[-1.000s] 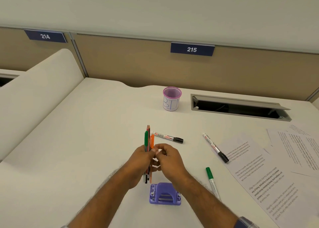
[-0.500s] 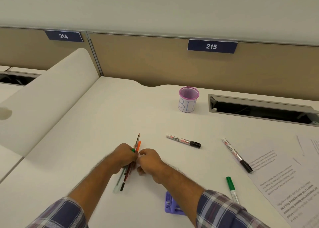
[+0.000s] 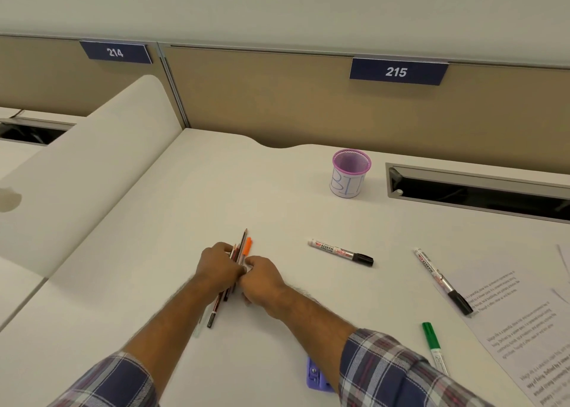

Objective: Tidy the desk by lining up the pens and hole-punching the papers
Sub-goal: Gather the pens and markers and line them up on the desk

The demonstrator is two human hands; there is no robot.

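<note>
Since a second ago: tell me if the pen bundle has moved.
Yes. The pen bundle has tipped from upright to lying flat on the desk, left of the black marker.

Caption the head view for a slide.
Both hands gather a pen bundle on the desk; three markers lie loose.

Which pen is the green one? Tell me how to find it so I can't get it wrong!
Start at the printed paper lying on the right side of the white desk. Just off its left edge, near the person's checked right sleeve, lies the green marker. It alone has a green cap; the two markers farther back, one on bare desk and one partly on the paper, have black caps.
</note>
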